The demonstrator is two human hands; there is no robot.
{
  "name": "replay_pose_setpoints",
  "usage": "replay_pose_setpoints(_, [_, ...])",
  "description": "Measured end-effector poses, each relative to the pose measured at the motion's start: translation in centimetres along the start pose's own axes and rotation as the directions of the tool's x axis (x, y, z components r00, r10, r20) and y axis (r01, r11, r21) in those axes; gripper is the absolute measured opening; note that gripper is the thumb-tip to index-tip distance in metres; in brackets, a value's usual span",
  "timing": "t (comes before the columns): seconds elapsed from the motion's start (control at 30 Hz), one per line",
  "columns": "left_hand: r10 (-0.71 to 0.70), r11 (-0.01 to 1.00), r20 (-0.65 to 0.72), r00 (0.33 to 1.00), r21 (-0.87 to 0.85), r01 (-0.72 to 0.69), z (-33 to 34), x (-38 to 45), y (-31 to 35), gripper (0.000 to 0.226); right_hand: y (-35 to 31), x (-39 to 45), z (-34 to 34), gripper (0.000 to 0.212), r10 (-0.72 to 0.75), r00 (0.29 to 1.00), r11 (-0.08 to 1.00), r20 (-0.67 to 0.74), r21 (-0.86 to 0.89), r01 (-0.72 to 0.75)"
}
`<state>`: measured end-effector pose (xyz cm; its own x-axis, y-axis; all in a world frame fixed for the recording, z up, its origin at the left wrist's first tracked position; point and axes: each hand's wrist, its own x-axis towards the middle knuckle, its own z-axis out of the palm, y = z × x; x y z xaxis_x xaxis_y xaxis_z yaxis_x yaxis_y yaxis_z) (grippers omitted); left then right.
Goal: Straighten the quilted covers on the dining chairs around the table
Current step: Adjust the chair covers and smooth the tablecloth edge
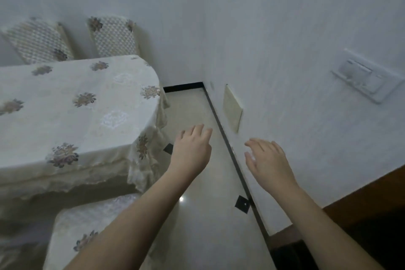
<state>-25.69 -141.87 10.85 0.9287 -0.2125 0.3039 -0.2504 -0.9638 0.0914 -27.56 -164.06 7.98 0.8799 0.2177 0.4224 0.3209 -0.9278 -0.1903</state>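
Cream quilted covers with floral motifs: two on chair backs at far side of table (37, 41) (114, 36), one on near chair seat (87, 226) bottom left, under left forearm. Table draped in cream floral tablecloth (72, 103). Left hand (192, 149) and right hand (269, 160) both out over glossy beige floor tiles (197, 215), fingers relaxed and spread, holding nothing, clear of every cover. White switch plate (368, 76) on right wall.

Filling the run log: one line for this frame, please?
left hand: open, over floor | right hand: open, near wall | near chair cover: untouched | far chair covers: untouched
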Motion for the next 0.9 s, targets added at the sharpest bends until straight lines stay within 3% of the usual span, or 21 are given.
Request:
replay_pose_setpoints(0.17, [-0.080, 0.997, -0.058, 0.995, 0.018, 0.081, 1.3, 4.3, -2.5, 0.035, 1.0, 5.9, 3.9, 0.026, -0.007, 1.000, 1.000, 0.023, 0.019, 0.006])
replay_pose_setpoints(0.4, [-0.178, 0.981, -0.016, 0.984, 0.071, 0.178, 4.3, 12.8, -4.9, 0.035, 3.7, 17.2, 8.6, 0.033, -0.131, 0.991, 0.989, 0.011, 0.064, 0.130])
replay_pose_setpoints(0.53, [-0.203, 0.974, -0.048, 0.978, 0.091, 0.207, 4.0, 17.7, -6.0, 0.036, 3.9, 24.1, 10.2, 0.039, -0.100, 0.995, 0.987, -0.004, 0.123, 0.099])
replay_pose_setpoints(0.73, [-0.355, 0.915, -0.110, 0.928, 0.161, 0.369, 3.9, 22.6, -10.8, 0.029, 2.9, 33.7, 13.1, 0.036, -0.232, 0.972, 0.963, -0.035, 0.129, 0.235])
replay_pose_setpoints(0.9, [-0.397, 0.900, -0.107, 0.912, 0.150, 0.409, 5.2, 26.0, -14.8, 0.045, 1.7, 40.2, 15.4, 0.031, -0.253, 0.963, 0.952, -0.089, 0.152, 0.264])
